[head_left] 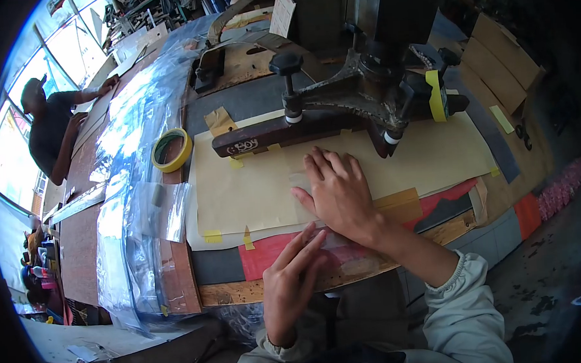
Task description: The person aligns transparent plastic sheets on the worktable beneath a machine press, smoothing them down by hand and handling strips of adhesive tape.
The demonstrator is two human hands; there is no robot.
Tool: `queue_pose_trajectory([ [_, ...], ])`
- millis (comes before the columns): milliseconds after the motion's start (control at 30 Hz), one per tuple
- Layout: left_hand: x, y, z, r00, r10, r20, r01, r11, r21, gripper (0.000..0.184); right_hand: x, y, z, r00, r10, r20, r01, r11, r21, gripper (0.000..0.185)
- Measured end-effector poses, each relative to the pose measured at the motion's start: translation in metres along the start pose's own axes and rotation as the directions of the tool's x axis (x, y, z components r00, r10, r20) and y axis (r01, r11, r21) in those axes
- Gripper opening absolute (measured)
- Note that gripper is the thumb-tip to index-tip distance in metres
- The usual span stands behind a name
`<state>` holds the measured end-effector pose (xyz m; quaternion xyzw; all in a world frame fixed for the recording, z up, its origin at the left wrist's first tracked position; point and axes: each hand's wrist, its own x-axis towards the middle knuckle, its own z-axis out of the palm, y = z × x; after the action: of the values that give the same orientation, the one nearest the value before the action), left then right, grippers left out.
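Observation:
My right hand (340,195) lies flat on the cream paper sheet (252,196), fingers stretched out toward the dark bar. Near the table's front edge, my left hand (292,280) is raised with its fingers extended, over the red sheet (258,257); nothing shows in it. A heavy dark metal clamp frame (345,96) with black knobs stands on the sheet's far side, above a dark bar (262,137). Bits of yellow tape (212,236) sit along the paper's edges. A brown strip (400,205) lies beside my right wrist.
A yellow tape roll (172,150) lies left of the paper, beside clear plastic sheeting (124,210). Another yellow roll (436,96) hangs on the clamp frame. Scissors (525,136) and cardboard (498,62) are at the right. Another person (51,128) works at the far left.

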<state>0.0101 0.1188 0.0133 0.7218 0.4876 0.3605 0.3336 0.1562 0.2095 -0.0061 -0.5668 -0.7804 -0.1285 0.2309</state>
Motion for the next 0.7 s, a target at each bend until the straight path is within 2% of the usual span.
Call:
queue_pose_trajectory([
  [133, 0.0, 0.0, 0.001, 1.0, 0.017, -0.006, -0.017, 1.0, -0.015, 0.037, -0.002, 0.002, 0.002, 0.994, -0.037, -0.104, 0.038, 0.999, 0.012, 0.046],
  [233, 0.0, 0.0, 0.0, 1.0, 0.006, 0.003, -0.006, 1.0, -0.025, 0.037, -0.003, 0.0, -0.014, 0.995, -0.074, -0.062, 0.08, 0.993, 0.086, 0.033],
  [400, -0.001, 0.0, 0.001, 1.0, -0.004, -0.009, 0.004, 0.999, -0.034, 0.036, -0.01, -0.004, -0.019, 0.975, -0.132, -0.176, 0.156, 0.98, 0.124, 0.018],
  [633, -0.001, 0.002, 0.001, 1.0, -0.021, -0.013, 0.021, 0.999, -0.028, 0.036, -0.01, -0.006, -0.014, 0.97, -0.164, -0.178, 0.189, 0.973, 0.13, 0.015],
  [700, -0.001, 0.0, 0.002, 0.999, 0.015, -0.046, -0.015, 1.0, 0.0, 0.038, -0.01, -0.006, -0.015, 0.972, -0.163, -0.169, 0.186, 0.974, 0.127, 0.015],
])
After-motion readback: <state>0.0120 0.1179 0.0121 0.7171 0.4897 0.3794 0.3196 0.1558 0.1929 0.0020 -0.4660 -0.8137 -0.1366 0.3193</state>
